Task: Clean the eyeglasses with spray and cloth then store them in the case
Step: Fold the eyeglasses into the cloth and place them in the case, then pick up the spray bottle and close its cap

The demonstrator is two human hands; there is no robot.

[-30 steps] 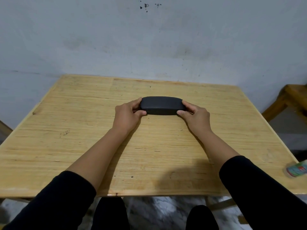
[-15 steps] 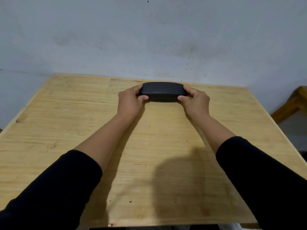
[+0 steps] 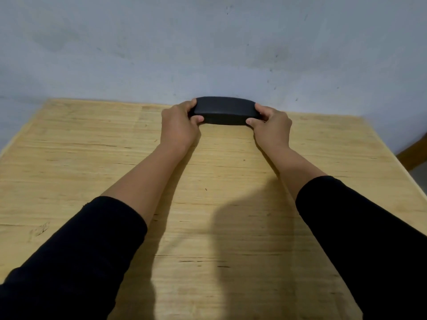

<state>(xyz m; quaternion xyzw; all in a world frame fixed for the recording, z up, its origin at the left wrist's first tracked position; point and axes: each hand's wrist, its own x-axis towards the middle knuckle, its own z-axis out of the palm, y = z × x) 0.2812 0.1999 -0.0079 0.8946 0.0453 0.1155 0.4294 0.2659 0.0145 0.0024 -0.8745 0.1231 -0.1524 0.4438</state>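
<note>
A black, closed eyeglasses case (image 3: 223,110) lies lengthwise at the far edge of the wooden table (image 3: 92,162), close to the wall. My left hand (image 3: 179,125) grips its left end, thumb in front and fingers over the top. My right hand (image 3: 271,127) grips its right end the same way. The eyeglasses, the spray and the cloth are not in sight.
A grey-blue wall (image 3: 208,47) rises directly behind the table's far edge. A wooden piece of furniture (image 3: 413,153) shows at the right edge, beyond the table. My black sleeves cover the near part of the tabletop.
Both hands have pushed the closed case away from me, from the middle of the table to its far edge by the wall. The spray bottle at the right edge has left the view.
</note>
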